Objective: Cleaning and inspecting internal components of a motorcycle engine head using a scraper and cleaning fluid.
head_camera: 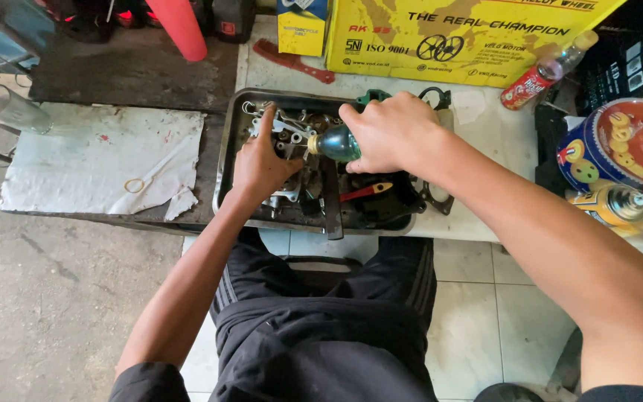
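A dark metal tray (226, 149) lies on the floor in front of my knees, filled with several wrenches, bolts and greasy parts. My left hand (262, 160) reaches into its left half, index finger stretched toward the shiny wrenches (286, 123), fingers resting on the parts. My right hand (388, 134) is wrapped around a small green bottle (334, 143), tipped sideways with its neck pointing left over the middle of the tray. A red-handled tool (366, 191) lies in the tray just below the bottle.
A big yellow carton (470, 33) stands behind the tray. A red-labelled bottle (537, 78) leans at its right. A round blue tin (623, 145) and a spray can (619, 205) sit at the right. A torn white sheet (98, 160) and a clear glass (9, 108) lie left.
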